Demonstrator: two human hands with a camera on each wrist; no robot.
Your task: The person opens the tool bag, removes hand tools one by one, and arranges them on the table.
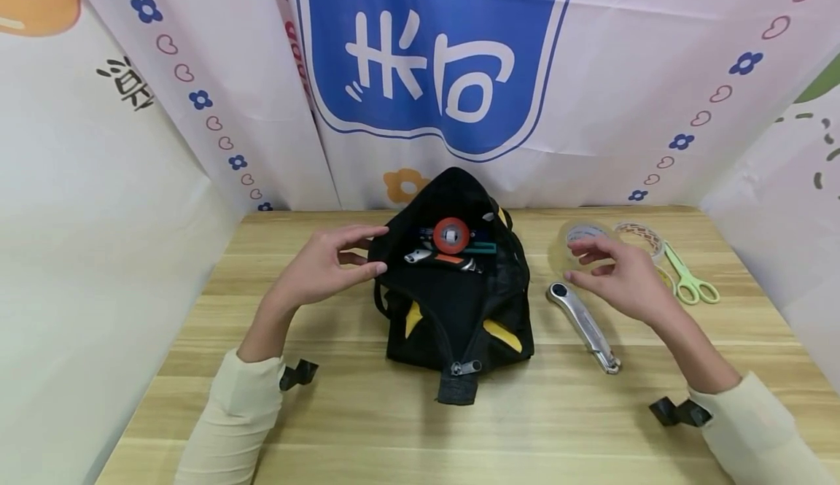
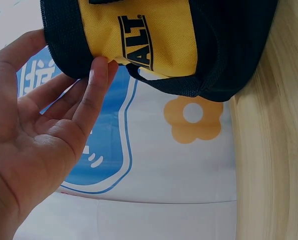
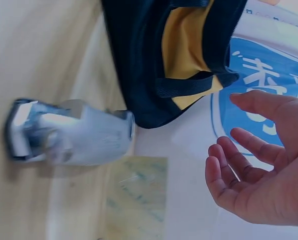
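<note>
A black and yellow tool bag sits at the middle of the table with its zippered mouth spread wide. Inside it lie a red tape roll, an orange and black utility knife and a teal item. My left hand pinches the left rim of the bag between thumb and fingers; the left wrist view shows fingertips on its yellow side. To the right of the bag, my right hand holds nothing, its fingers loosely bent. Just below that hand lies a silver utility knife.
Behind the right hand stand a clear tape roll and another tape roll. Light green scissors lie at the far right. A printed cloth hangs along the table's back edge.
</note>
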